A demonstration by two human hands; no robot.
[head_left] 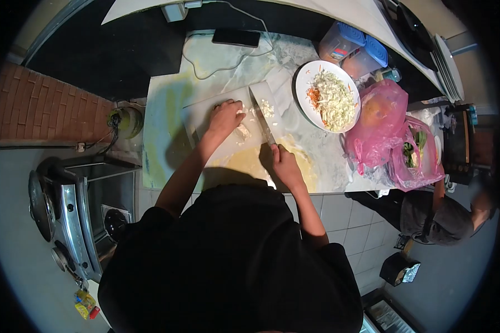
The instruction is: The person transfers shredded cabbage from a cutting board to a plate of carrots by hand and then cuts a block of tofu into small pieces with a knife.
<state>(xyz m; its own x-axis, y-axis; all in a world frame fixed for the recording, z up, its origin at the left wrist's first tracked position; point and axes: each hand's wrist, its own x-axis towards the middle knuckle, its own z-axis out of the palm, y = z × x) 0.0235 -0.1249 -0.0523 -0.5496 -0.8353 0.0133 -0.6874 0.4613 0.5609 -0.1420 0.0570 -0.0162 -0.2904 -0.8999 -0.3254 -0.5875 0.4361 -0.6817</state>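
My right hand (285, 165) is wrapped round the handle of a kitchen knife (262, 115). Its long blade points away from me across a white cutting board (203, 119). My left hand (226, 116) rests on the board to the left of the blade, fingers bent and closed over a pale piece of food (242, 110), mostly hidden under the fingertips. Nearer to me on the board lies another pale chunk (243, 131). Small chopped white bits (267, 107) lie on the far side of the blade, and some cling near it.
To the right stands a white plate (304, 100) of shredded cabbage (336, 102) and carrot (314, 97). Beyond are pink plastic bags (380, 119) and blue-lidded containers (347, 36). A phone (235, 38) and a cable (205, 76) lie at the back. Another person (436, 219) is at right.
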